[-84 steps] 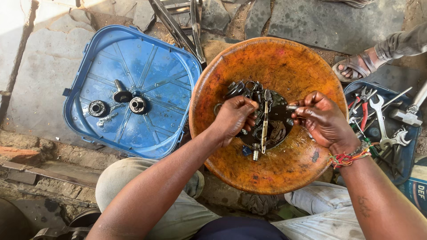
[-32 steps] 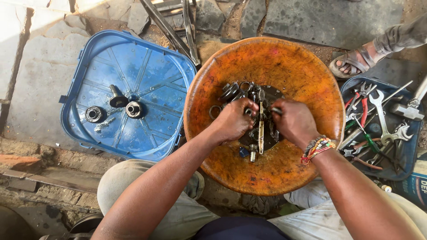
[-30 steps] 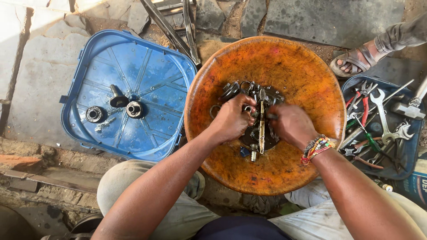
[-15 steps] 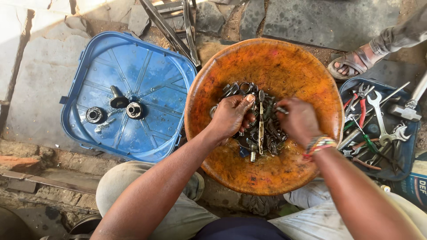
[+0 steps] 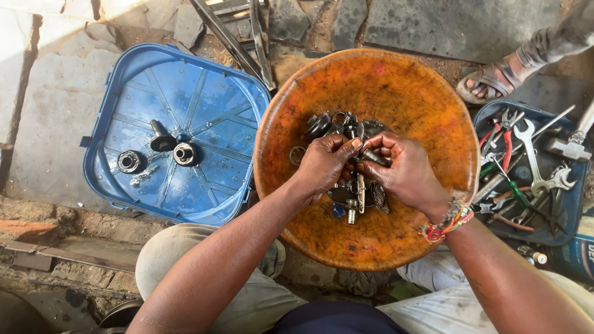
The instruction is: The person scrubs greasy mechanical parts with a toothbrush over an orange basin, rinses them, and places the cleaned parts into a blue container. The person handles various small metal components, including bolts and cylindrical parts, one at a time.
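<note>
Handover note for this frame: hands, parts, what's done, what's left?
Left hand: in the orange bowl, fingertips on the pile of metal parts; grip unclear.
Right hand: over the same pile, fingers curled on a small part; grip unclear.
Blue lid beside the bowl holds three parts.
Tool tray on the right holds wrenches and pliers.
Done: three parts lie on the lid.
Left: most parts remain in the bowl.

One orange bowl [image 5: 396, 80], one blue lid [image 5: 204, 111], two hands.
</note>
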